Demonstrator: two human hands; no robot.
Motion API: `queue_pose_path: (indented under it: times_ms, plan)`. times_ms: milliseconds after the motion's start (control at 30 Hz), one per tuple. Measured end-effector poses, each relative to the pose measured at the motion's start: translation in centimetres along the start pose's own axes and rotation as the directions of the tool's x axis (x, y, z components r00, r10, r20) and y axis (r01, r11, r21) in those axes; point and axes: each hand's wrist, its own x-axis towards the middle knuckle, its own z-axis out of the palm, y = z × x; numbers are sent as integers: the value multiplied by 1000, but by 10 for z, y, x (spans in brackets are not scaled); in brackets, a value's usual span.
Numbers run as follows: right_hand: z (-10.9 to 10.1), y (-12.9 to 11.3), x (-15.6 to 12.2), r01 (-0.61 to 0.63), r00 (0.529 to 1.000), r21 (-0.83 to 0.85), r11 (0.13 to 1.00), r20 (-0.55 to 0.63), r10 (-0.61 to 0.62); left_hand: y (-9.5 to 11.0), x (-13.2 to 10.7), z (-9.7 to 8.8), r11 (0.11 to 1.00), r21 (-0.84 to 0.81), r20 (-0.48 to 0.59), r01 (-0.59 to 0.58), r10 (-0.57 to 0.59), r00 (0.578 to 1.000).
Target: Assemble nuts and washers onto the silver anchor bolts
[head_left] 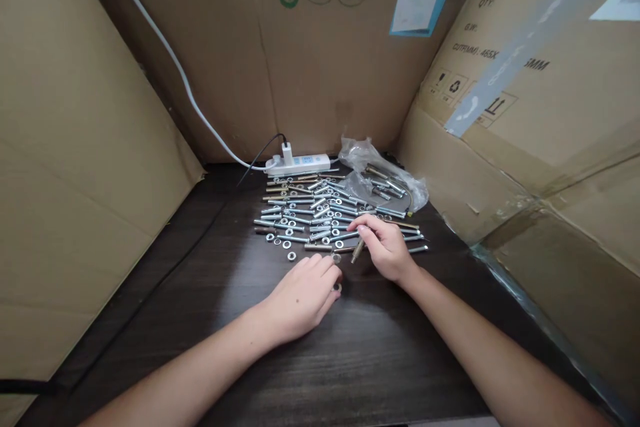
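My right hand is closed around a metal anchor bolt whose end pokes out below the fingers toward the table. My left hand rests on the dark wooden table with fingers curled, pinching a small washer or nut at the fingertips. Just beyond both hands lies a spread of several silver bolts, sleeves and washers.
A clear plastic bag with more bolts lies at the back right. A white power strip with a plugged charger and white cable sits at the back. Cardboard walls enclose the table on the left, back and right.
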Motion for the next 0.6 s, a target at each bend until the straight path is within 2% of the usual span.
queue_pose_path:
  times_ms: [200,600]
  plan:
    - [1,-2,0,-1,1000,-6,1000,14,1,3,-3,4,998,47,-1,32,-32,999]
    - [1,-6,0,-3,1000,-17,1000,23,3,5,-7,3,990,136,20,-30,27,999]
